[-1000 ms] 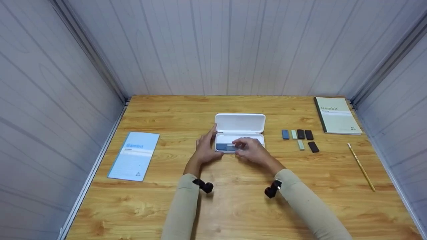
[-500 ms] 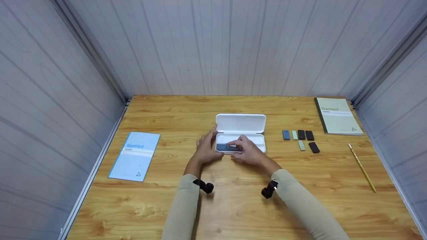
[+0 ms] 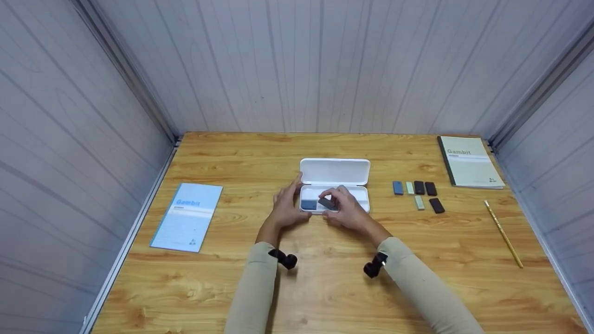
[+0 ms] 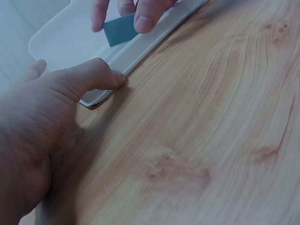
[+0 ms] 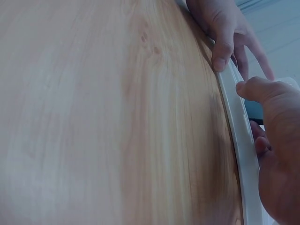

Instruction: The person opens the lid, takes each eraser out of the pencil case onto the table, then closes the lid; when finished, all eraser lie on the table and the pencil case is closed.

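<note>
An open white pencil case [image 3: 356, 191] sits mid-table, its lid [image 3: 334, 171] leaning back. My left hand [image 3: 285, 208] holds its left end, thumb on the front rim and fingers along the side. In the right hand [image 3: 348, 208], a dark grey eraser [image 3: 327, 203] is pinched at a tilt over the front compartment. The left wrist view shows this eraser [image 4: 121, 30] between thumb and fingers, above the case. A blue eraser [image 3: 308, 204] lies in the front compartment at the left. In the right wrist view, the right hand mostly covers the held eraser.
Right of the case lie several erasers: a blue one [image 3: 397, 188], pale green ones [image 3: 419, 202] and black ones [image 3: 436, 205]. A pencil [image 3: 503, 234] and a cream notebook [image 3: 471, 161] are farther right. A blue notebook [image 3: 186, 217] lies at left.
The right hand moved slightly left and down over the front compartment. The dark eraser, hardly visible a second ago, now shows tilted between its fingers. The left hand stays on the case.
</note>
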{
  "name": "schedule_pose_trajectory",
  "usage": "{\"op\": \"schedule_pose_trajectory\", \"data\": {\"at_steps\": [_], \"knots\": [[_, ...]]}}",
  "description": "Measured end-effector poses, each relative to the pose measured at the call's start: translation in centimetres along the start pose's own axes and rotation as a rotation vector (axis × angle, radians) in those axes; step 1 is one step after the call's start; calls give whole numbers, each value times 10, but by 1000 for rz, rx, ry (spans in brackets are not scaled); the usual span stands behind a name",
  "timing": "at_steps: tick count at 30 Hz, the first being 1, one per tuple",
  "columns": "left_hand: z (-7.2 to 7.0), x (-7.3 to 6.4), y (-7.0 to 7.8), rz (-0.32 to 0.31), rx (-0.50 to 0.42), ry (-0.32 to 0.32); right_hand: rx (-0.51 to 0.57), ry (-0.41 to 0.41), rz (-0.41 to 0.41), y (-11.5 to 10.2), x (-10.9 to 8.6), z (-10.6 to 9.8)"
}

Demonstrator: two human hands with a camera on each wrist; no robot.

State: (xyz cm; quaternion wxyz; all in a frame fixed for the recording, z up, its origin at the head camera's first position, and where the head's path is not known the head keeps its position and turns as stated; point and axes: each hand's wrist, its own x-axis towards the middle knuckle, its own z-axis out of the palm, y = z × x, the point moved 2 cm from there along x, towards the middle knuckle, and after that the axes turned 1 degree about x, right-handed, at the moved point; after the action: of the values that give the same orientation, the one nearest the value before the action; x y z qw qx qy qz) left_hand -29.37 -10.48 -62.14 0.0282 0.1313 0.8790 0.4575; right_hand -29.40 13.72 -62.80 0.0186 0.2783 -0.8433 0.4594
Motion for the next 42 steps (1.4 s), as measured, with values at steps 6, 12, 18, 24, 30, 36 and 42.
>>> {"op": "schedule_pose_trajectory", "data": {"at_steps": [6,12,18,24,30,36,42], "knots": [[-1,1,0,-9,1,-11,7,35,17,12,2,2],[-1,1,1,-26,4,-21,60,25,68,-1,1,-4],[-1,1,1,-27,17,-22,104,35,133,-35,-1,-18],[0,0,1,-41,19,-28,134,32,159,-36,-1,-22],[-2,1,2,-33,20,-21,166,25,204,-37,-1,-26],[-2,1,2,-27,20,-26,155,26,218,-37,-1,-29],[-2,1,2,-15,32,-28,172,26,211,-37,-6,-33]]}}
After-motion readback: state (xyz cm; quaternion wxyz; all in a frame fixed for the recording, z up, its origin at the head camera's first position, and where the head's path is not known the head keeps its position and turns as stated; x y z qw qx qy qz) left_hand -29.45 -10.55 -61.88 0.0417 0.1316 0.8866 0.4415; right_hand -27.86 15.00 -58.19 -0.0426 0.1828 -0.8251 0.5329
